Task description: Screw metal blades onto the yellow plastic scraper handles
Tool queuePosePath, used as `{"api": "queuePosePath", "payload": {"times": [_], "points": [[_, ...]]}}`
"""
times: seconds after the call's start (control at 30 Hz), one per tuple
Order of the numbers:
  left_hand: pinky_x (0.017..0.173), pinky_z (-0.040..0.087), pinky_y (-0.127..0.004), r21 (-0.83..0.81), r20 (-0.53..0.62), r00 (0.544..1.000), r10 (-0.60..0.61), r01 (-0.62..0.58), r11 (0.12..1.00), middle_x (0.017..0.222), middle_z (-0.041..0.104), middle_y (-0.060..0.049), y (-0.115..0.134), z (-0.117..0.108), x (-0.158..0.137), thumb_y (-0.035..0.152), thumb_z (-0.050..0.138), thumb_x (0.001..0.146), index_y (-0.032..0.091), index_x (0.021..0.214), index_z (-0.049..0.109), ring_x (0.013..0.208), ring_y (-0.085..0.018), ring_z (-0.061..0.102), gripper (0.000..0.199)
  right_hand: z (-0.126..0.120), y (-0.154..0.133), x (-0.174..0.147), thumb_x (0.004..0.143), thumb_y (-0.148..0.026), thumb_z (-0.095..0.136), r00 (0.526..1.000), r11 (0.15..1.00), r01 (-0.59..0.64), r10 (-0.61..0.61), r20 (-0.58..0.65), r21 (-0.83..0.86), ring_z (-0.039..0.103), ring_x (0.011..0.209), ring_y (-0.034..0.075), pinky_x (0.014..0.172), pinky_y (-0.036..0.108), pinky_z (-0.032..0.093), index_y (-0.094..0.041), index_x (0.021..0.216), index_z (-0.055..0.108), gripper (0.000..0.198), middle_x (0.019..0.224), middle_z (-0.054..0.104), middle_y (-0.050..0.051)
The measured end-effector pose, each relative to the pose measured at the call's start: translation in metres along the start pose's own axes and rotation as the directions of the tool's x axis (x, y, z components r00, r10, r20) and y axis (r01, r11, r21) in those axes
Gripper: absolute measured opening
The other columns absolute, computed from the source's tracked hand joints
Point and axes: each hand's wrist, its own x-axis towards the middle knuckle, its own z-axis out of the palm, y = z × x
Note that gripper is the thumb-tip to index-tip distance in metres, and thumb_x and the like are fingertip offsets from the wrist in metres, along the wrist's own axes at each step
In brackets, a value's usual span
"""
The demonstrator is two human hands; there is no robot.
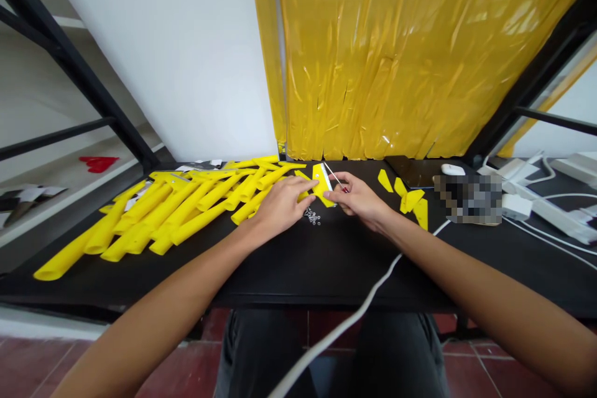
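My left hand (286, 202) pinches the left side of a flat yellow plate (319, 181) with a pale strip along its right edge. My right hand (357, 198) is closed on a thin screwdriver (334, 176), its shaft slanting up and left and a bit of red showing at the fingers. The right fingertips are also close to the plate's pale edge; whether they press on it I cannot tell. Just below the plate lies a small heap of shiny metal nuts or similar hardware (311, 217). To my left hand's left are many overlapping yellow tubes (158, 214).
Several loose yellow flat pieces (411, 200) lie right of my right hand. Behind them are a dark tablet-like slab (405, 171) and a white earbud-type case (453, 170). White power strips (550, 205) and cables fill the right end. One white cable (373, 292) crosses the black table's front edge.
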Motion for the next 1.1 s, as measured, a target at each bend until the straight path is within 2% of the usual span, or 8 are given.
{"api": "queuePosePath", "payload": {"times": [0.2, 0.4, 0.57, 0.7, 0.77, 0.83, 0.97, 1.1], "points": [[0.089, 0.055, -0.042, -0.014, -0.021, 0.996, 0.087, -0.087, 0.996, 0.110, 0.074, -0.011, -0.001, 0.001, 0.000, 0.017, 0.066, 0.094, 0.019, 0.125, 0.072, 0.099, -0.024, 0.068, 0.032, 0.000, -0.009, -0.005, 0.070, -0.038, 0.085, 0.995, 0.998, -0.059, 0.061, 0.077, -0.027, 0.022, 0.044, 0.005, 0.041, 0.023, 0.012, -0.020, 0.092, 0.060, 0.038, 0.053, 0.033, -0.013], [0.094, 0.056, -0.040, 0.010, -0.084, 0.987, 0.135, -0.135, 0.991, 0.132, 0.065, -0.011, -0.001, -0.002, 0.001, 0.016, 0.062, 0.096, 0.026, 0.125, 0.072, 0.110, -0.023, 0.068, 0.033, 0.000, -0.013, -0.006, 0.072, -0.036, 0.086, 0.980, 0.970, -0.151, 0.121, 0.158, 0.193, 0.013, 0.047, 0.003, 0.043, 0.022, 0.004, -0.020, 0.086, 0.053, 0.039, 0.060, 0.024, -0.013], [0.094, 0.056, -0.040, 0.030, 0.009, 0.963, 0.269, -0.269, 0.963, 0.136, 0.063, -0.011, 0.002, -0.005, 0.000, 0.010, 0.052, 0.099, 0.025, 0.131, 0.069, 0.114, -0.023, 0.066, 0.039, 0.000, -0.012, -0.004, 0.074, -0.032, 0.084, 0.972, 0.936, -0.174, 0.112, 0.209, 0.306, 0.020, 0.048, 0.003, 0.044, 0.021, 0.006, -0.019, 0.084, 0.053, 0.035, 0.064, 0.034, -0.010], [0.097, 0.055, -0.040, -0.032, -0.052, 0.980, 0.194, -0.195, 0.980, 0.131, 0.065, -0.010, -0.003, -0.008, 0.003, 0.011, 0.054, 0.099, 0.026, 0.127, 0.072, 0.114, -0.021, 0.066, 0.037, -0.003, -0.013, -0.004, 0.080, -0.043, 0.078, 0.984, 0.940, -0.114, 0.062, 0.170, 0.320, 0.019, 0.047, 0.004, 0.043, 0.022, 0.008, -0.020, 0.086, 0.056, 0.033, 0.062, 0.035, -0.010], [0.095, 0.055, -0.040, -0.085, -0.118, 0.988, 0.099, -0.110, 0.990, 0.125, 0.069, -0.010, -0.009, -0.009, 0.006, 0.014, 0.056, 0.098, 0.026, 0.121, 0.075, 0.110, -0.021, 0.067, 0.032, -0.005, -0.011, -0.003, 0.084, -0.050, 0.072, 0.996, 0.980, -0.028, 0.011, 0.090, 0.195, 0.017, 0.045, 0.006, 0.043, 0.023, 0.009, -0.021, 0.092, 0.062, 0.032, 0.057, 0.031, -0.011], [0.086, 0.058, -0.037, -0.167, -0.166, 0.986, -0.028, 0.000, 0.986, 0.122, 0.071, -0.010, -0.016, -0.011, 0.008, 0.017, 0.060, 0.097, 0.024, 0.118, 0.077, 0.107, -0.022, 0.069, 0.028, -0.007, -0.006, -0.001, 0.086, -0.050, 0.069, 0.993, 0.990, 0.107, -0.102, 0.053, -0.090, 0.025, 0.045, 0.007, 0.044, 0.024, 0.017, -0.020, 0.094, 0.070, 0.031, 0.053, 0.037, -0.009], [0.065, 0.061, -0.031, -0.473, -0.116, 0.938, -0.326, 0.237, 0.849, 0.126, 0.071, -0.012, -0.026, -0.011, 0.013, 0.024, 0.065, 0.093, 0.021, 0.125, 0.074, 0.086, -0.019, 0.073, 0.033, -0.010, 0.010, 0.007, 0.091, -0.040, 0.065, 0.936, 0.714, 0.349, -0.297, 0.189, -0.606, 0.057, 0.063, 0.015, 0.061, 0.027, 0.039, -0.020, 0.091, 0.080, 0.025, 0.069, 0.069, 0.001], [0.071, 0.063, -0.034, -0.644, -0.015, 0.862, -0.507, 0.379, 0.664, 0.124, 0.073, -0.012, -0.029, -0.008, 0.015, 0.022, 0.070, 0.088, 0.018, 0.127, 0.073, 0.085, -0.021, 0.075, 0.040, -0.009, 0.022, 0.018, 0.094, -0.026, 0.060, 0.937, 0.503, 0.329, -0.277, 0.212, -0.799, 0.068, 0.085, 0.020, 0.078, 0.029, 0.046, -0.024, 0.115, 0.078, 0.028, 0.098, 0.076, 0.006]]}}
